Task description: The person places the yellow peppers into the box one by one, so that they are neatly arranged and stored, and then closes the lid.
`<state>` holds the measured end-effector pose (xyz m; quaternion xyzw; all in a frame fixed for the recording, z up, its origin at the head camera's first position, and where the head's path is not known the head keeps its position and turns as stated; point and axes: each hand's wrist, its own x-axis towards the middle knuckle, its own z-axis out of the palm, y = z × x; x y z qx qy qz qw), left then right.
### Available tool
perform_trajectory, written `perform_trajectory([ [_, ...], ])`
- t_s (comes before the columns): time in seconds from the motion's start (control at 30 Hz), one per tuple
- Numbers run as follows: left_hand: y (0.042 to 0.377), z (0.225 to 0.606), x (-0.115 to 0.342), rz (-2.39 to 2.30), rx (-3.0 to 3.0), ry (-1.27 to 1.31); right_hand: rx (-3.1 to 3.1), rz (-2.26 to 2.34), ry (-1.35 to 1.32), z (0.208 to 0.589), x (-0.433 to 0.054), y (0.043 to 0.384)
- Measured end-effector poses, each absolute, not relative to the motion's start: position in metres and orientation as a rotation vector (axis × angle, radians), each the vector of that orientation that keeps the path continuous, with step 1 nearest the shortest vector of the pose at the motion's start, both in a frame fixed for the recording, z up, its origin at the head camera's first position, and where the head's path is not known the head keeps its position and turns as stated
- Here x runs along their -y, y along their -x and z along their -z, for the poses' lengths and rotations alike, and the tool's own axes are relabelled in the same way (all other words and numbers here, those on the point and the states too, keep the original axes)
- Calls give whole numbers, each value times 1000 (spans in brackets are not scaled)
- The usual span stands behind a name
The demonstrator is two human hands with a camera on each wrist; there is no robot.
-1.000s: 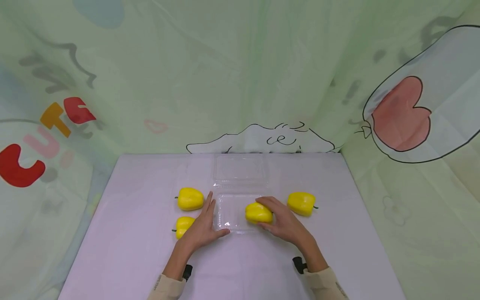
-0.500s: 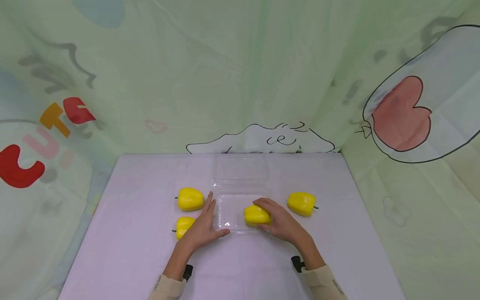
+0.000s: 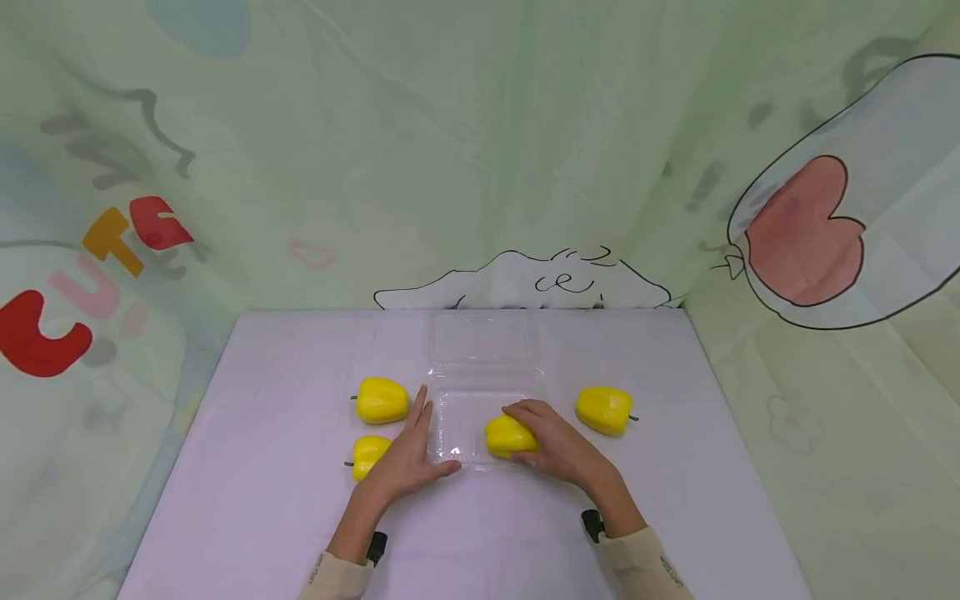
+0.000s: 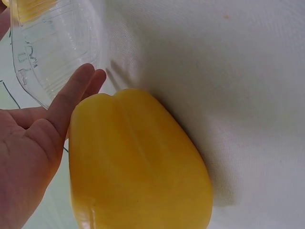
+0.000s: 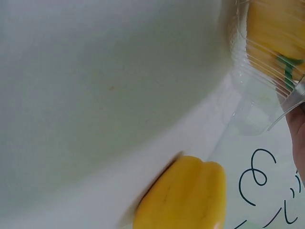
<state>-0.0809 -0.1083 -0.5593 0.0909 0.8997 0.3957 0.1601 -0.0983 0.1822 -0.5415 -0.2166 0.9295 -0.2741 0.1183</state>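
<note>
In the head view my right hand [image 3: 558, 443] grips a yellow bell pepper [image 3: 507, 437] inside the right half of a clear plastic clamshell box [image 3: 456, 417]. Through the ribbed wall, the right wrist view shows that pepper's green stem [image 5: 289, 69]. My left hand [image 3: 405, 460] has its fingers extended along the box's left side, thumb spread at the front corner. Its fingertips lie right at the clear wall in the left wrist view, close beside another yellow pepper [image 4: 138, 162]. The box's lid [image 3: 483, 337] is folded back, away from me.
Two yellow peppers lie left of the box, a far one [image 3: 382, 401] and a nearer one [image 3: 369, 457] partly hidden by my left hand. Another pepper [image 3: 604, 410] lies to the right. A white cloth covers the table [image 3: 277, 517], with printed curtains [image 3: 420, 167] around it.
My right hand has moved slightly left and toward me with the bell pepper, setting it lower in the box. The left hand has stayed in place.
</note>
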Motion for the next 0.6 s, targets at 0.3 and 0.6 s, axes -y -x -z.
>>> perform_trajectory([
  [0.3, 81, 559, 107, -1132, -2571, -256, -2728, 746, 676, 543, -184, 101],
  [0.6, 81, 559, 107, -1119, -2580, -262, -2725, 790, 727, 545, -185, 100],
])
